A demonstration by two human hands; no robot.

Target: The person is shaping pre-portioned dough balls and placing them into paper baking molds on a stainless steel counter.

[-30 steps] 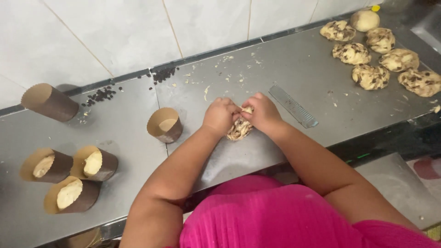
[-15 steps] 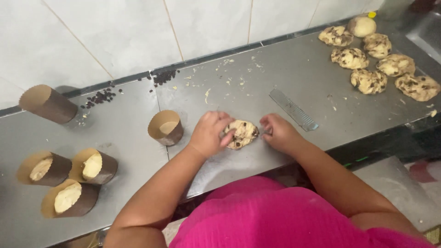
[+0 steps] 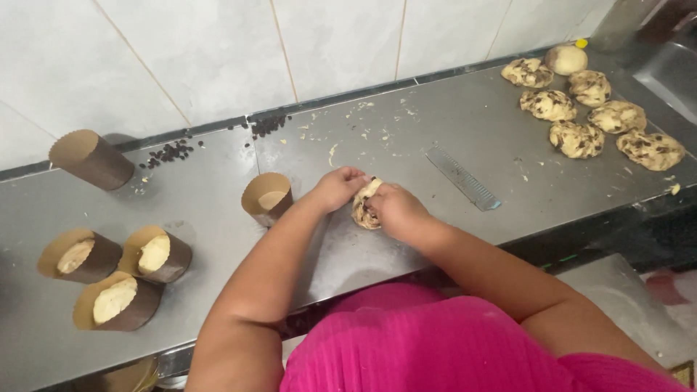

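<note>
A lump of pale dough with chocolate chips rests on the steel counter in front of me. My left hand cups its left side and my right hand presses over its right side, so both hands wrap it. Most of the lump is hidden under my fingers. Just left of my left hand stands a brown paper baking mould, tilted, with a little dough in its bottom.
Three filled brown paper moulds cluster at the front left; another mould lies on its side at the back left. Loose chocolate chips lie by the wall. A metal scraper lies right of my hands. Several dough portions sit at the far right.
My hands have closed in on the dough again: half a second ago they were spread apart with the lump exposed, now both cover it. The view has shifted slightly.
</note>
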